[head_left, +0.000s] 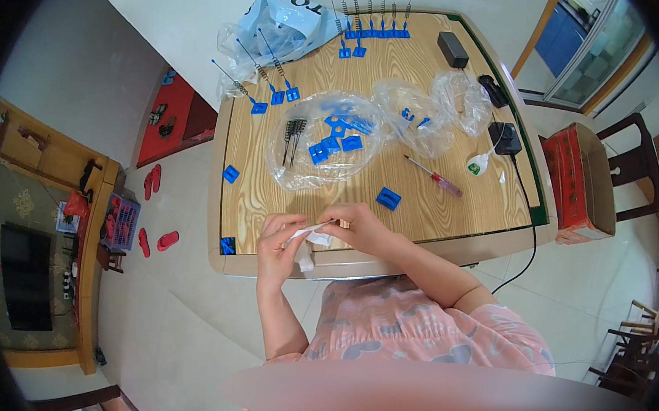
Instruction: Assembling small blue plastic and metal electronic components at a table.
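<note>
At the table's near edge, my left hand (277,240) pinches a crumpled white tissue (305,259), part of which hangs below the fingers. My right hand (355,226) is closed on the tissue's upper right end, close to my left fingertips. Something thin shows between the fingers there, too small to make out. Just beyond my right hand lies a blue plastic block (388,199). Farther off, a clear plastic bag (290,174) has blue plastic parts (331,144) and several dark springs (294,130) on it.
A red-handled screwdriver (447,185), black adapters (453,50) and a white plug-like piece (477,165) with a cable lie at right. Blue bases with upright spring rods (278,97) stand at the far side near a light-blue bag (280,30). A red carton (572,180) stands beside the table.
</note>
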{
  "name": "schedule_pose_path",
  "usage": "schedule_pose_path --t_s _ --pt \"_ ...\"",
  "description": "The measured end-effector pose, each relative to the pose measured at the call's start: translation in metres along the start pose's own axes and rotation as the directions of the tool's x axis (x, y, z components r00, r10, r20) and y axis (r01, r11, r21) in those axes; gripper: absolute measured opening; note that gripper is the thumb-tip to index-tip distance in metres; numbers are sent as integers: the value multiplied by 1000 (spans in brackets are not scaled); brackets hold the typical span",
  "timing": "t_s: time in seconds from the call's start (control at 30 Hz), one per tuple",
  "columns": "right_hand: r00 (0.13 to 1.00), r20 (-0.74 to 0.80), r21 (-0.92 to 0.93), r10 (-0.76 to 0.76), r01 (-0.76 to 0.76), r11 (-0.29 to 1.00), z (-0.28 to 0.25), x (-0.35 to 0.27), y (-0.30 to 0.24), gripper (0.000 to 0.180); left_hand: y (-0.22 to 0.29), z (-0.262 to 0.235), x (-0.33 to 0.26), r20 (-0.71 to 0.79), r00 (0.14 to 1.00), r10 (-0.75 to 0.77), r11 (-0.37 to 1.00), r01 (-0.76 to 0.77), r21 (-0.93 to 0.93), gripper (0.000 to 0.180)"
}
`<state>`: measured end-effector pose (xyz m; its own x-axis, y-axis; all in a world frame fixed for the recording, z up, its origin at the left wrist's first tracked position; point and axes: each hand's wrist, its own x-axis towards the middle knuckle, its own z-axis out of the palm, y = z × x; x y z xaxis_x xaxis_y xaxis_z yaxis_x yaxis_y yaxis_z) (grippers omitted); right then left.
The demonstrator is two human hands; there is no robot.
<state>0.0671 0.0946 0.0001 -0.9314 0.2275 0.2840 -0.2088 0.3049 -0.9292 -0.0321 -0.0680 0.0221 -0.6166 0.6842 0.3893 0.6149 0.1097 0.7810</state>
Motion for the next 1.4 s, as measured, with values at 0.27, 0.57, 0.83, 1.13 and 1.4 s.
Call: schedule_pose_path --t_s 0.27,0.57,0.83,1.13,1.4 --pt "999 11 117 32 -33 993 2 -3 -3 17 -7 -5 -6 24 996 -81 992 83 -91 23" --pt "982 18 187 190 -189 964 -2 4 1 9 -16 -5 -6 -27 989 -149 981 144 -127 9" --pt "941 164 671 295 -326 666 -11 7 23 30 -23 -5 -3 -183 951 -248 962 220 -161 9" --pt "981 79 475 180 -195 858 -9 9 16 34 -21 -6 4 -183 976 -117 993 115 -21 16" --pt "988 38 6 153 -153 988 11 7 6 18 -14 -4 1 -63 993 -97 988 104 112 17"
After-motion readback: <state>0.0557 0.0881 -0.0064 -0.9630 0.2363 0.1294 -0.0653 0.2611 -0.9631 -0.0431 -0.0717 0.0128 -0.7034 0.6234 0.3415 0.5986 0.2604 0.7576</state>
